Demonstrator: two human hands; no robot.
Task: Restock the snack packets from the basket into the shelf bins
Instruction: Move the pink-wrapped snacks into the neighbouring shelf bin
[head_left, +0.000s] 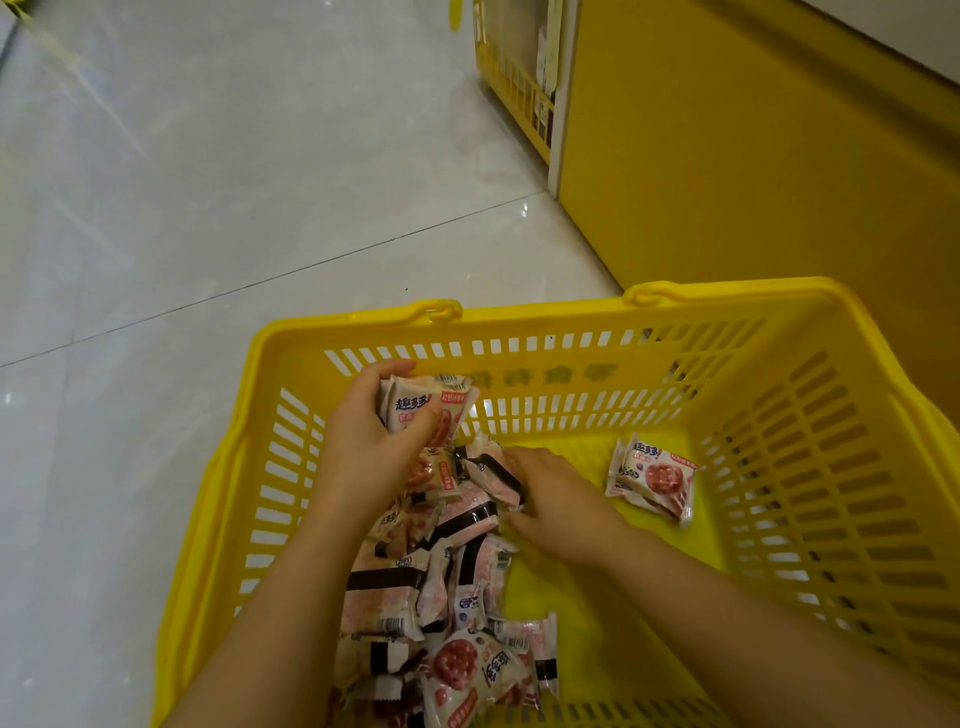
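Left hand (371, 441): curled round a small stack, thumb across the front, fingers behind; I log it as gripping.
Right hand (553, 501): low in the pile, thumb and fingers pinching the end of one black-banded packet (491, 480).
Held packets (428, 408): in the left hand, raised against the far wall of the basket (519, 319), above the heap.
Pile of packets (441, 597): on the basket bottom, left and near side, under both forearms.
Stray packets (652, 478): apparently two, overlapped, alone on the right of the basket bottom, well apart from the pile.
Basket location: on the tiled floor (208, 208), beside a yellow cabinet (753, 182).
Slatted bin (519, 98): far end of the cabinet, some stock inside; contents too small for me to identify.
Progress: gathering stage, by my reading. Many packets remain in the basket; none is at a bin now. Left: finish the handful, carry, place, repeat.
Orientation, held packets: upright, printed face toward me, long axis near vertical, leaning slightly right.
Orientation, pile: mixed, some face up, some back up; no common axis.
Orientation, stray packets: flat, face up, long axis slanting toward the near right corner.
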